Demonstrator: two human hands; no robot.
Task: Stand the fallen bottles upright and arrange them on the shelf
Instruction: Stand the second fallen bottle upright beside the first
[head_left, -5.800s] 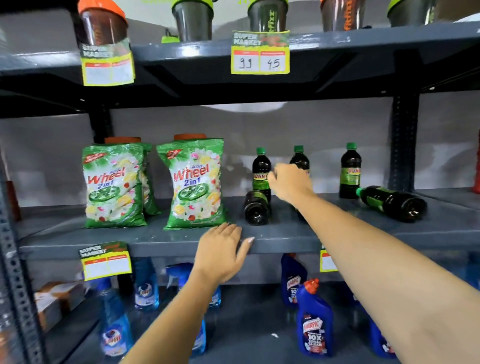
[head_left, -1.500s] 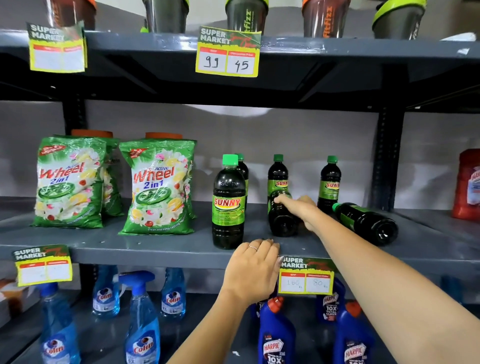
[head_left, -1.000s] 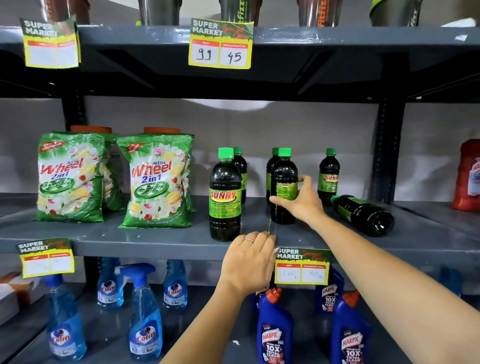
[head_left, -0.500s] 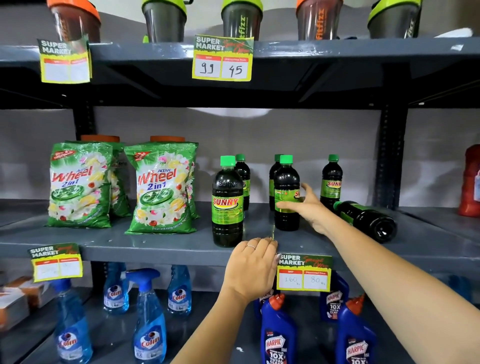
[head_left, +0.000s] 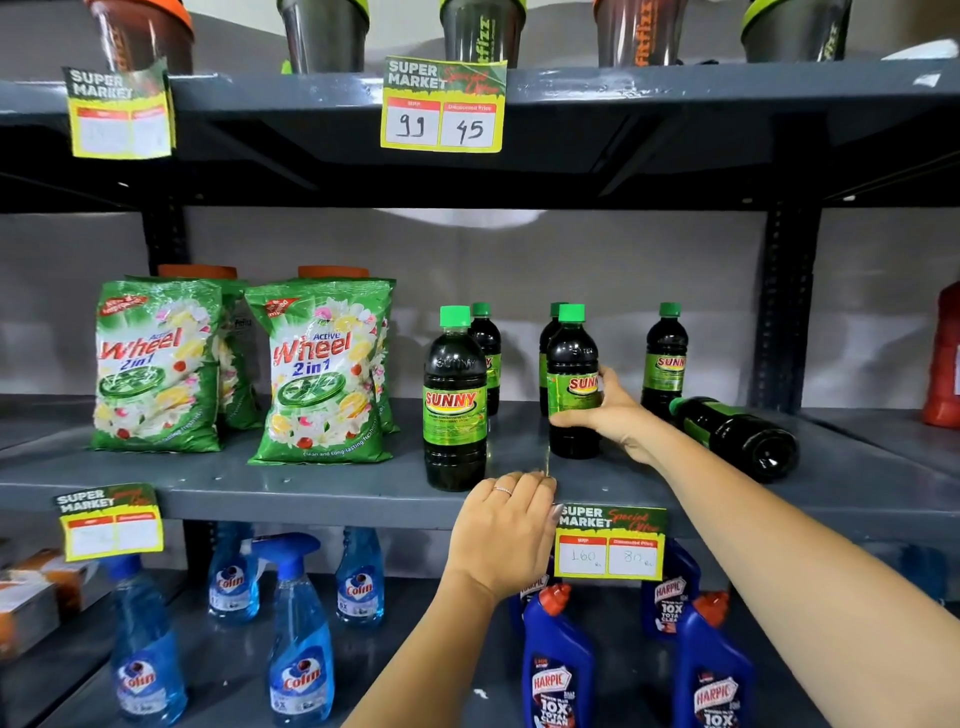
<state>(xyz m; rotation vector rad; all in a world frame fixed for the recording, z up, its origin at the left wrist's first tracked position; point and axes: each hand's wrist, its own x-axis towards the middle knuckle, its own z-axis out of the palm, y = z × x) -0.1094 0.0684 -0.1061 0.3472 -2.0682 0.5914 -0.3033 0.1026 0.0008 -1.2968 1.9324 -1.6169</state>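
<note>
Several dark Sunny bottles with green caps stand on the grey middle shelf. One upright bottle is at the front near the shelf edge. My right hand grips a second upright bottle around its label. Further bottles stand behind at the back. One bottle lies on its side to the right, base towards me. My left hand rests flat on the shelf's front edge, holding nothing.
Two green Wheel detergent bags stand on the left of the same shelf. A red container is at the far right. Blue Colin sprays and Harpic bottles fill the shelf below; shaker cups line the shelf above.
My right hand stood the fallen middle bottle upright and has now turned it, so its label shows towards me. My left hand stayed on the shelf edge.
</note>
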